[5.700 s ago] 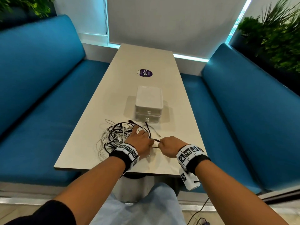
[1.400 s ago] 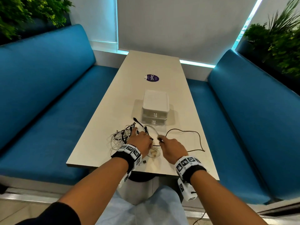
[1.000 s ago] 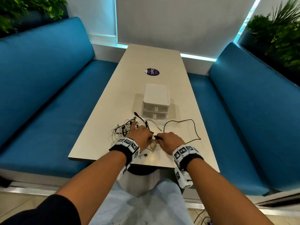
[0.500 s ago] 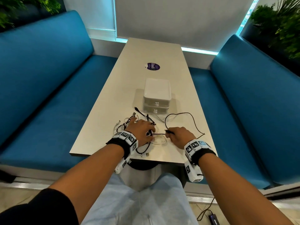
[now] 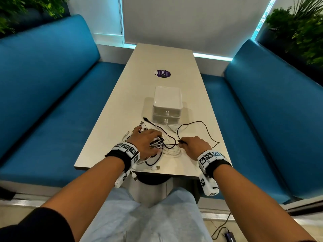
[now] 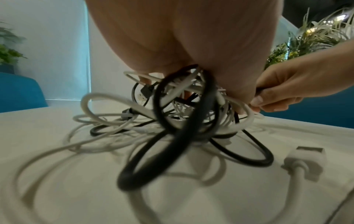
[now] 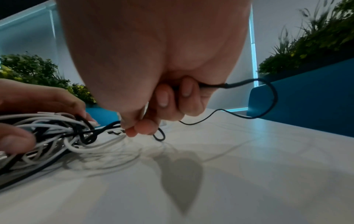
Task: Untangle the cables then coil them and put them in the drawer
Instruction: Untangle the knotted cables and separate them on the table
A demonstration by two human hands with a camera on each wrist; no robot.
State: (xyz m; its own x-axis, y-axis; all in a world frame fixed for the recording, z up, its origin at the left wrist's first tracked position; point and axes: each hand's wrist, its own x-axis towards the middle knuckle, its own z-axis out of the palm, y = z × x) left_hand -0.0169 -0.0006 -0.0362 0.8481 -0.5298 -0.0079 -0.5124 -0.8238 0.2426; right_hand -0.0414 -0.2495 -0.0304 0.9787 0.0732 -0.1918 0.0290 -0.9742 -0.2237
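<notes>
A tangle of black and white cables [image 5: 157, 145] [image 6: 172, 115] lies near the table's front edge. My left hand [image 5: 146, 140] sits on top of the tangle, fingers curled into the bundle [image 7: 53, 133]. Just to the right, my right hand [image 5: 192, 145] [image 7: 153, 121] pinches a thin black cable [image 5: 201, 124] [image 7: 268, 97]. That cable runs taut from the tangle to my fingers, then loops out over the table to the right. The white two-drawer box [image 5: 167, 105] stands behind the cables with both drawers closed.
The beige table [image 5: 174, 58] is long and narrow, with a purple sticker [image 5: 163, 73] further back. Blue benches [image 5: 43, 95] flank both sides. A white USB plug [image 5: 156, 167] [image 6: 306, 160] lies at the front edge. Plants stand in the back corners.
My right hand has drawn the thin black cable out of the tangle to the right, and a long loop of it now lies on the table. The left hand stays on the bundle.
</notes>
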